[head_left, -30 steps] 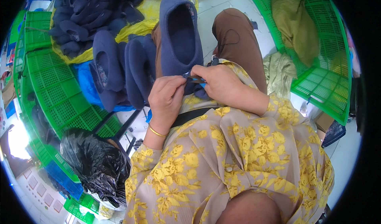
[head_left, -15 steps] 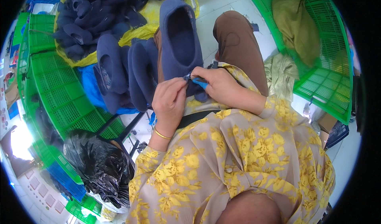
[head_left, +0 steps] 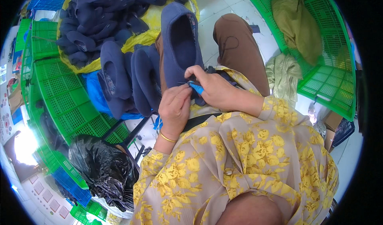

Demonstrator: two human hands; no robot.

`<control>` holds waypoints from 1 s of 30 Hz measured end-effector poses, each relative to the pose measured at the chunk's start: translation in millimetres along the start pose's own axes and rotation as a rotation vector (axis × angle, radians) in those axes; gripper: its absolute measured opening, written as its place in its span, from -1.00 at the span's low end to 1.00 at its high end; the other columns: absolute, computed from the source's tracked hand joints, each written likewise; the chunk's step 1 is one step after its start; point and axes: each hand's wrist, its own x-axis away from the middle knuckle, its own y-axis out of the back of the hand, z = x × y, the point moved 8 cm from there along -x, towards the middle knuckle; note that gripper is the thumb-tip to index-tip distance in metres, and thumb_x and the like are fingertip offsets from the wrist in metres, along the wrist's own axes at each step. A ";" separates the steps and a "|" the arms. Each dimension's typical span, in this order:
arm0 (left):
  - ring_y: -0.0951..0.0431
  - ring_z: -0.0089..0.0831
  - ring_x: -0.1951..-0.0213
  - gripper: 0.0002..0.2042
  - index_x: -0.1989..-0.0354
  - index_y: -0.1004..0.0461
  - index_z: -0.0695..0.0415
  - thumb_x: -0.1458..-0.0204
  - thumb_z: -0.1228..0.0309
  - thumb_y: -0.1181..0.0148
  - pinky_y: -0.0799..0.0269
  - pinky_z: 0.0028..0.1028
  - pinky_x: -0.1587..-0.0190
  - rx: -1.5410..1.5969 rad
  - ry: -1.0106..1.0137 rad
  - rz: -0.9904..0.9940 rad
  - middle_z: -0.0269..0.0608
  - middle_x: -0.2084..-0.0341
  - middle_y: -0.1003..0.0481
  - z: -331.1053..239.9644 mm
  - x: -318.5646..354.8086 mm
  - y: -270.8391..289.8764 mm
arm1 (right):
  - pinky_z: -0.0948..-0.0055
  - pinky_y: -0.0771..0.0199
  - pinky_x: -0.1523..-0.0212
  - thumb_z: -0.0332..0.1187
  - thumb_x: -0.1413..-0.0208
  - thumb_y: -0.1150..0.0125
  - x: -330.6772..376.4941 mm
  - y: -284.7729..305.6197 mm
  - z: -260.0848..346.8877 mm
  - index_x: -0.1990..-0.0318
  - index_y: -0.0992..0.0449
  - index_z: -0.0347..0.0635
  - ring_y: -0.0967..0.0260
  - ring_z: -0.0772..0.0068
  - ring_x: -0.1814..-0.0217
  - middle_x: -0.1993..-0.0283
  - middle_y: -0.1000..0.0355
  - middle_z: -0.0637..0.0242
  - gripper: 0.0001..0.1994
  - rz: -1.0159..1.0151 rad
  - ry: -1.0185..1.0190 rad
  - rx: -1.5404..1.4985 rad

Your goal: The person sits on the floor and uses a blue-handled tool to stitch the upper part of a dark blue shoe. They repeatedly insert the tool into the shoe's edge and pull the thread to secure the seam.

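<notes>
A navy felt slipper (head_left: 182, 45) lies on my lap, toe pointing away and its opening facing up. At its heel end my two hands meet. My left hand (head_left: 174, 107) is closed, thumb and fingertips pinched on something small and dark. My right hand (head_left: 215, 88) is closed too, fingers curled under, with blue tape (head_left: 196, 88) wrapped round a finger. A thin needle-like line shows between the fingertips; what each hand grips is too small to name. Dark navy fabric bunches beneath the right hand.
More navy slippers (head_left: 115, 79) stand left of my lap. Beyond them a yellow sack (head_left: 147, 35) holds a heap of slippers. Green crates (head_left: 68, 101) line the left, a green basket (head_left: 329, 81) with olive cloth the right. A black plastic bag (head_left: 101, 165) sits by my left elbow.
My right hand's raised finger has shifted slightly left toward the left hand, and both hands have dropped a little. The slipper stays on my lap; the view has tilted slightly.
</notes>
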 end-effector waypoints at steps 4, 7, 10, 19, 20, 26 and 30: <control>-0.59 -0.23 0.30 -0.81 0.34 -0.60 0.22 0.17 0.70 -0.30 -0.51 -0.41 0.21 -0.039 -0.062 0.011 -0.15 0.37 -0.59 -0.8 1.6 -3.2 | -0.01 -0.41 0.25 -0.42 -0.19 0.02 -12.2 -3.7 -0.9 0.00 -0.26 -0.14 -0.46 -0.22 0.22 0.28 -0.50 -0.12 -0.77 0.105 0.036 0.048; -0.59 -0.23 0.29 -0.78 0.33 -0.60 0.21 0.20 0.70 -0.29 -0.52 -0.40 0.23 -0.078 -0.127 0.032 -0.16 0.35 -0.59 -3.6 3.3 -4.0 | 0.01 -0.42 0.28 -0.38 -0.19 -0.01 -20.1 -0.7 0.8 0.07 -0.33 -0.12 -0.48 -0.16 0.24 0.29 -0.51 -0.05 -0.82 0.242 -0.011 0.155; -0.59 -0.24 0.29 -0.77 0.33 -0.60 0.20 0.22 0.68 -0.29 -0.53 -0.38 0.25 -0.118 -0.189 0.050 -0.18 0.33 -0.58 -8.2 2.3 -4.1 | 0.02 -0.42 0.27 -0.39 -0.16 -0.04 -22.0 5.6 6.9 0.09 -0.34 -0.11 -0.49 -0.11 0.28 0.33 -0.52 0.01 -0.82 0.286 -0.038 0.108; -0.59 -0.23 0.27 -0.78 0.36 -0.59 0.18 0.26 0.66 -0.29 -0.54 -0.39 0.24 -0.180 -0.195 0.071 -0.17 0.34 -0.58 -8.4 2.7 -7.6 | 0.19 -0.44 0.24 -0.53 0.04 -0.11 -13.8 16.2 45.0 0.21 -0.42 -0.06 -0.39 0.06 0.05 0.07 -0.27 0.25 -0.79 -0.144 0.447 0.279; -0.59 -0.23 0.28 -0.78 0.36 -0.59 0.18 0.25 0.66 -0.29 -0.53 -0.39 0.24 -0.164 -0.208 0.095 -0.17 0.35 -0.58 -8.8 3.3 -10.1 | 0.21 -0.44 0.25 -0.56 0.06 -0.10 -18.9 20.6 51.2 0.21 -0.41 -0.07 -0.39 0.05 0.05 0.06 -0.27 0.23 -0.77 -0.183 0.426 0.137; -0.59 -0.22 0.35 -0.88 0.28 -0.57 0.21 0.02 0.58 -0.27 -0.50 -0.40 0.26 0.063 -0.008 0.112 -0.16 0.37 -0.58 1.0 -11.3 -6.0 | 0.57 -0.29 0.38 -0.50 -0.26 0.05 -40.5 49.7 51.6 0.13 -0.31 -0.13 -0.23 0.69 0.44 0.50 -0.29 0.48 -0.91 -0.080 0.058 -0.859; -0.58 -0.17 0.21 -0.75 0.13 -0.54 0.19 0.01 0.65 -0.15 -0.49 -0.37 0.19 0.014 0.161 0.160 -0.08 0.15 -0.55 15.0 -40.5 10.1 | 0.71 0.03 0.55 -0.46 -0.31 0.08 -27.1 51.8 35.1 0.16 -0.31 -0.08 0.01 0.80 0.51 0.49 -0.19 0.54 -0.95 -0.137 -0.044 -0.975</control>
